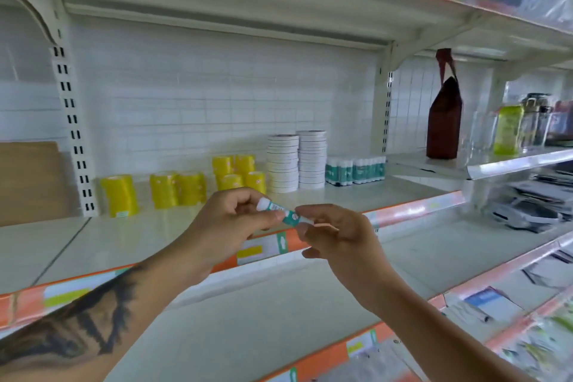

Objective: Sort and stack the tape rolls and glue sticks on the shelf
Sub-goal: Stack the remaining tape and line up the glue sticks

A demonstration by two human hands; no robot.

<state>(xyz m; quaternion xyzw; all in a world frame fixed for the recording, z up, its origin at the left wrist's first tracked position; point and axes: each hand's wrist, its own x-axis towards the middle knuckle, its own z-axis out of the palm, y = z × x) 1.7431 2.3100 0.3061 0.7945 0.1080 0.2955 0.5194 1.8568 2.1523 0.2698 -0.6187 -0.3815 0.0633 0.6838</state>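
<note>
A small teal and white glue stick (280,212) is held level in front of the shelf (186,232), between both hands. My left hand (229,223) grips its white-capped left end with curled fingers. My right hand (335,236) pinches its right end between thumb and forefinger. At the back of the shelf stand a row of matching glue sticks (355,170), two tall stacks of white tape rolls (296,160), and yellow tape rolls (238,172) in groups, some stacked two high.
Further yellow tape rolls (121,195) stand at the left near a brown cardboard sheet (31,180). A dark red bag (443,121) and bottles (508,130) sit on the neighbouring shelf at right. Lower shelves at right hold packaged goods (527,211).
</note>
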